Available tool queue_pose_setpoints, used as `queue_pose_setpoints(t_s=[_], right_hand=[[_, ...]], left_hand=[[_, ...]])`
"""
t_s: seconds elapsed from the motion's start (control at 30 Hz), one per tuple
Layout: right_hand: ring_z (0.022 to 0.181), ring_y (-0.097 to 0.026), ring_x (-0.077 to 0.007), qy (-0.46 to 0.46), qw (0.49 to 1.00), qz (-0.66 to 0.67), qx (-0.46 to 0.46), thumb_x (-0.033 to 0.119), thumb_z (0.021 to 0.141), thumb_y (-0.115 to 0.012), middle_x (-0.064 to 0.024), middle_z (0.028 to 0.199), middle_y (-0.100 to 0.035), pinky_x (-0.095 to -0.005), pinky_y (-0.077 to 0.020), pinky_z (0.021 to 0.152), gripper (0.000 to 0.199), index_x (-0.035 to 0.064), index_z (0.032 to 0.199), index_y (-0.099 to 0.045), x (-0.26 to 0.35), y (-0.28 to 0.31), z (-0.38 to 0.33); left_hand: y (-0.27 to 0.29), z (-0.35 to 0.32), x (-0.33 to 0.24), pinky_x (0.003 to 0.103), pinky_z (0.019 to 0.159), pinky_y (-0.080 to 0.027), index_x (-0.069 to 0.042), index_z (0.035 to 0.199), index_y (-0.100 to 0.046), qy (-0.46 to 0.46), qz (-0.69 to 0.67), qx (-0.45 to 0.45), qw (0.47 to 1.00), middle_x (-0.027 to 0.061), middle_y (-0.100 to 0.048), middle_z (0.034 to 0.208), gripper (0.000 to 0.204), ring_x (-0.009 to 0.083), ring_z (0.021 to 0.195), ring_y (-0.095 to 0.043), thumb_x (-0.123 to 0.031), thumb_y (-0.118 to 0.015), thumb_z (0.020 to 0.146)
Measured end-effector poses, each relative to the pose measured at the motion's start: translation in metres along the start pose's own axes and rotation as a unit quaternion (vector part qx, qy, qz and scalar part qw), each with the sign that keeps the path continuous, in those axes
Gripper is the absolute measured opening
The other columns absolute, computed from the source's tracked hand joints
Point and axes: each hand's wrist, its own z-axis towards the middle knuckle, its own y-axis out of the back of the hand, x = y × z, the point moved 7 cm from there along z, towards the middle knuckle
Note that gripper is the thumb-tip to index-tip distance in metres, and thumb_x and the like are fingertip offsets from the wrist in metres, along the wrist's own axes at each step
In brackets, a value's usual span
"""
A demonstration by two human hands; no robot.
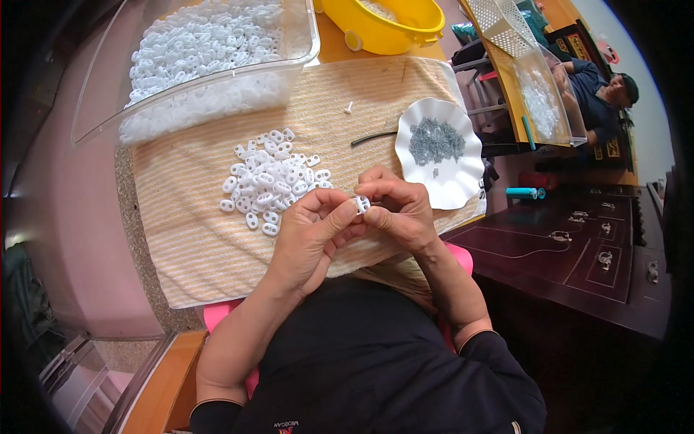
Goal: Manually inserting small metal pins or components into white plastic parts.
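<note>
One small white plastic piece (362, 205) was held in a close pinch by both the left hand (312, 235) and the right hand (402, 211), thumbs and fingers tight about it, above the near part of a striped towel (195, 264). Just left of it lay a heap of white pieces (269, 177), while to its right stood a wavy-edged white plate (454, 186) bearing grey bits (436, 140), with a black tube (373, 137) beside the rim. Farther out were a clear bin (312, 52) full of white pieces, a yellow tub (383, 42) and, off right, a seated person (598, 90).
</note>
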Motion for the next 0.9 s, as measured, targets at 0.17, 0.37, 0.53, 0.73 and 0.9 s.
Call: queue_pose_setpoints(t_s=[0.17, 0.37, 0.53, 0.73, 0.9], right_hand=[[0.093, -0.052, -0.0136, 0.0, 1.0, 0.0, -0.01, 0.007, 0.081, -0.072, -0.0105, 0.108, -0.054, -0.0255, -0.0425, 0.082, 0.029, -0.002, 0.108, -0.064, 0.0, -0.001, 0.0], [0.092, -0.052, -0.0139, 0.012, 1.0, -0.017, 0.001, 0.007, 0.081, -0.072, -0.0117, 0.107, -0.055, -0.0254, -0.0432, 0.08, 0.029, -0.0023, 0.107, -0.065, 0.002, -0.003, -0.002], [0.09, -0.052, -0.0132, 0.03, 0.999, -0.016, -0.002, 0.004, 0.08, -0.072, -0.0121, 0.106, -0.055, -0.025, -0.0437, 0.079, 0.029, -0.0024, 0.107, -0.065, 0.004, -0.006, -0.004], [0.087, -0.052, -0.0115, 0.029, 0.999, -0.02, -0.003, 0.003, 0.08, -0.071, -0.0118, 0.106, -0.055, -0.0234, -0.0437, 0.076, 0.028, -0.0025, 0.108, -0.064, 0.009, -0.012, -0.006], [0.087, -0.052, -0.0105, 0.036, 0.999, -0.023, 0.005, 0.003, 0.081, -0.071, -0.0108, 0.108, -0.055, -0.0227, -0.0439, 0.076, 0.028, -0.0025, 0.108, -0.064, 0.014, -0.013, -0.006]], left_hand=[[-0.002, 0.0, 0.0, 0.025, 0.075, -0.055, -0.004, 0.096, -0.058, 0.007, 0.006, 0.024, 1.0, 0.0051, -0.065, 0.088, 0.011, 0.0125, 0.079, -0.064, -0.009, -0.065, 0.088], [-0.001, -0.001, 0.002, 0.025, 0.073, -0.055, -0.005, 0.091, -0.059, -0.013, -0.002, 0.036, 0.999, 0.0047, -0.065, 0.086, 0.008, 0.0117, 0.078, -0.063, -0.009, -0.066, 0.088], [-0.004, -0.003, 0.002, 0.025, 0.072, -0.055, -0.004, 0.09, -0.059, -0.025, -0.001, 0.033, 0.999, 0.0047, -0.065, 0.084, 0.008, 0.0118, 0.075, -0.064, -0.009, -0.066, 0.088], [-0.006, -0.005, 0.003, 0.025, 0.071, -0.055, -0.004, 0.089, -0.059, -0.036, 0.01, 0.048, 0.998, 0.0053, -0.065, 0.083, 0.008, 0.0122, 0.074, -0.064, -0.009, -0.066, 0.088], [-0.007, -0.004, 0.004, 0.025, 0.071, -0.055, -0.004, 0.089, -0.059, -0.036, 0.009, 0.048, 0.998, 0.0056, -0.065, 0.084, 0.009, 0.0125, 0.074, -0.063, -0.009, -0.066, 0.088]])
